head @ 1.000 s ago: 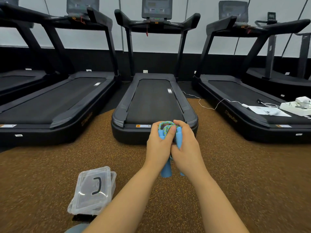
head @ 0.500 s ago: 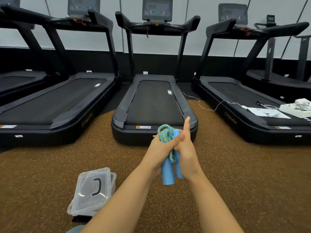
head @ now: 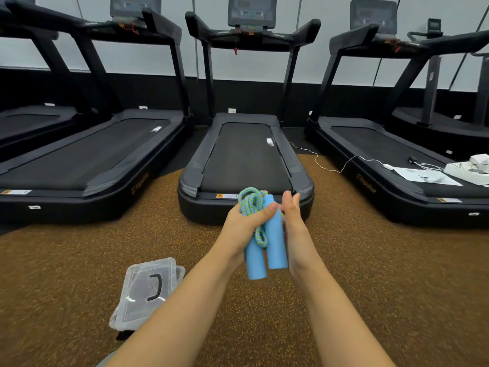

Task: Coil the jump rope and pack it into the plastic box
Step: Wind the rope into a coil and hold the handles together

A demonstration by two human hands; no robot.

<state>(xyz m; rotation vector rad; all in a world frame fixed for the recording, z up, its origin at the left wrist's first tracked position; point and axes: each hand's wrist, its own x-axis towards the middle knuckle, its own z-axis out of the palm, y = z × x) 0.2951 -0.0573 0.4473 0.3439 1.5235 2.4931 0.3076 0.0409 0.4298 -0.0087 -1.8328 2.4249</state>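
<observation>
The jump rope (head: 275,242) is bundled: two light blue foam handles side by side, with the green-and-blue cord coiled in loops at their top. My left hand (head: 243,221) grips the bundle, thumb pressed across the handles. My right hand (head: 292,218) rests flat against the right handle with its fingers straight and apart. The clear plastic box (head: 146,292) lies on the floor at lower left, its lid with a black handle on top. My left forearm crosses its right corner.
Brown speckled rubber floor (head: 383,274) stretches around me. Three black treadmills stand ahead, the middle one (head: 246,157) just beyond my hands. The right treadmill carries a white box (head: 473,168), papers and a white cable trailing onto the floor.
My right hand has let go of the bundle and its fingers have spread flat beside the handles. The bundle now sits in my left hand alone, handles more exposed.
</observation>
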